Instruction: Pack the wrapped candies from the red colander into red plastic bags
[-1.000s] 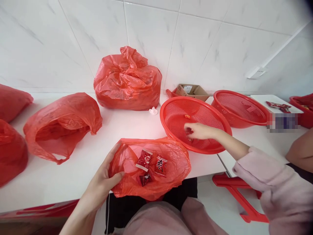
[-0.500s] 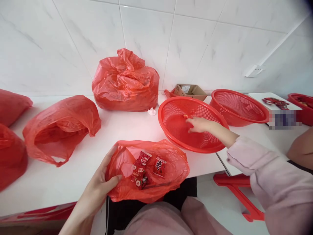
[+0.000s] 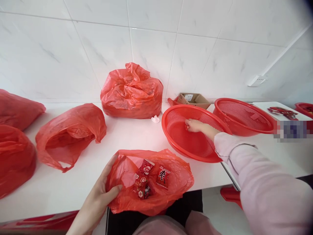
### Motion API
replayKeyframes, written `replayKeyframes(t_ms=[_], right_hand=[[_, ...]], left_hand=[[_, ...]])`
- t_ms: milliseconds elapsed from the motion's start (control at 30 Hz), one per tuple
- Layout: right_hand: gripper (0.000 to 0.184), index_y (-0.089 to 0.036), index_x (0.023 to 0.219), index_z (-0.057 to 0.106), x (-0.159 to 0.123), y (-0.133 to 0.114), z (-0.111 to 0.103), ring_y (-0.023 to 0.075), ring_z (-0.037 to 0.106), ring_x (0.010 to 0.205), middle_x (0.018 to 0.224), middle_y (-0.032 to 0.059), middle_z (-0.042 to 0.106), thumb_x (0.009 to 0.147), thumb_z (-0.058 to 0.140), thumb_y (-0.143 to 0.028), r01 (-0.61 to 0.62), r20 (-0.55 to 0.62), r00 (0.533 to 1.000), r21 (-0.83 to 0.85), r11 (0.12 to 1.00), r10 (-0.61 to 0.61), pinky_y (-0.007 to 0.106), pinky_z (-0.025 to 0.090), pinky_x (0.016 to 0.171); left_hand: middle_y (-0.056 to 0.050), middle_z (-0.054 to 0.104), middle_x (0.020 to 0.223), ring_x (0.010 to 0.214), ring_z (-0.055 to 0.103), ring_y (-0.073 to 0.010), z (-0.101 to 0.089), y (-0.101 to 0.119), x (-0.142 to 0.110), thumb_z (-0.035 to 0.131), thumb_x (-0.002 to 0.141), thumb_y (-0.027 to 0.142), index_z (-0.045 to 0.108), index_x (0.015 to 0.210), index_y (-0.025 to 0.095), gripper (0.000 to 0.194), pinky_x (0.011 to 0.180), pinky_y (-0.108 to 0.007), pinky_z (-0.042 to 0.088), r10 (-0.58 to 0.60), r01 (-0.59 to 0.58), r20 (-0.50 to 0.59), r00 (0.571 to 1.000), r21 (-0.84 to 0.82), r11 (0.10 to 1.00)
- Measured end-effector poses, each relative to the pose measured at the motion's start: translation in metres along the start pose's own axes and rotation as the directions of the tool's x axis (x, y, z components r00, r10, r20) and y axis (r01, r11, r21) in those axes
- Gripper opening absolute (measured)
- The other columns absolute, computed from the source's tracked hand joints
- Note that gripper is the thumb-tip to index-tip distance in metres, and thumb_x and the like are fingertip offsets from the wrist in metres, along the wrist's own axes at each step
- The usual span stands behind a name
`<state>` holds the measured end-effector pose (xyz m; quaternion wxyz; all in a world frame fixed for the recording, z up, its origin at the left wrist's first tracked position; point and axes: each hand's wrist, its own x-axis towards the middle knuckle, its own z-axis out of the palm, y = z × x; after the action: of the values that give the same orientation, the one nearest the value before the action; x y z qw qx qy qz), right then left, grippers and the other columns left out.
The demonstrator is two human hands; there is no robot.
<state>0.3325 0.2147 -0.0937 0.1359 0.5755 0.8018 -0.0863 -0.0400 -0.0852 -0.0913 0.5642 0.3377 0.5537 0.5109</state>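
Note:
My left hand [image 3: 104, 192] is closed on the left edge of a thin red plastic bag [image 3: 176, 192], whose mouth is spread wide. Inside the bag lie several small red wrapped packets; one packet [image 3: 163, 178] bears a large black character. My right hand [image 3: 195, 126] reaches into a red perforated basket [image 3: 168, 143], fingers pinched together. A bit of a small red packet [image 3: 187, 126] shows at the fingertips, mostly hidden by them.
Behind stands a full, bunched red bag [image 3: 132, 94], with a crumpled whitish scrap [image 3: 155, 119] near it. An open red bag [image 3: 70, 133] lies to the left. A second basket [image 3: 244, 117] and a cardboard box [image 3: 194, 99] are at right.
My right hand has closed its fingers on the small packet that lay in the basket. My left hand keeps its hold on the bag. The view has tilted up slightly.

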Motion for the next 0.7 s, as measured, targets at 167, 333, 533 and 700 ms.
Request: replayKeyframes(t_ms=[167, 333, 533, 700], right_hand=[[0.019, -0.015, 0.104, 0.06, -0.015, -0.011, -0.017, 0.0184, 0.063, 0.084, 0.102, 0.0088, 0.066, 0.09, 0.063, -0.028, 0.018, 0.063, 0.998, 0.095, 0.995, -0.024, 0.031, 0.052, 0.072], [0.021, -0.023, 0.1, 0.046, -0.076, -0.072, -0.051, 0.0169, 0.06, 0.085, 0.102, 0.0033, 0.064, 0.083, 0.057, -0.026, 0.296, -0.125, 0.955, 0.365, 0.883, -0.268, 0.026, 0.047, 0.069], [0.021, -0.025, 0.105, 0.051, -0.153, -0.183, -0.036, 0.0173, 0.061, 0.084, 0.105, 0.0033, 0.065, 0.085, 0.057, -0.027, 0.55, -0.157, 0.83, 0.385, 0.741, -0.535, 0.03, 0.049, 0.072], [0.028, -0.025, 0.118, 0.057, -0.156, -0.188, -0.017, 0.0224, 0.059, 0.097, 0.114, 0.0081, 0.062, 0.092, 0.059, -0.035, 0.574, -0.23, 0.794, -0.018, 0.819, -0.562, 0.036, 0.05, 0.078]], left_hand=[[-0.003, 0.032, 0.161, 0.136, 0.047, -0.0278, -0.004, -0.001, -0.002, 0.072, 0.077, 0.023, 0.033, 0.153, 0.035, 0.086, 0.086, -0.02, 0.055, 0.016, -0.015, -0.031, 0.999, 0.013, 1.0], [-0.005, 0.031, 0.161, 0.138, 0.044, -0.03, -0.002, -0.001, 0.003, 0.072, 0.076, 0.022, 0.037, 0.151, 0.032, 0.084, 0.095, -0.028, 0.053, 0.028, -0.028, 0.009, 1.0, 0.024, 0.999], [0.0, 0.034, 0.16, 0.141, 0.04, -0.0276, -0.002, 0.005, 0.01, 0.072, 0.08, 0.029, 0.033, 0.152, 0.038, 0.083, 0.11, -0.03, 0.04, 0.101, -0.121, 0.095, 0.99, 0.238, 0.964], [0.001, 0.05, 0.148, 0.131, 0.051, -0.0283, -0.021, 0.022, 0.003, 0.076, 0.075, 0.033, 0.056, 0.139, 0.038, 0.067, 0.112, -0.03, 0.036, 0.191, -0.266, 0.185, 0.964, 0.66, 0.702]])
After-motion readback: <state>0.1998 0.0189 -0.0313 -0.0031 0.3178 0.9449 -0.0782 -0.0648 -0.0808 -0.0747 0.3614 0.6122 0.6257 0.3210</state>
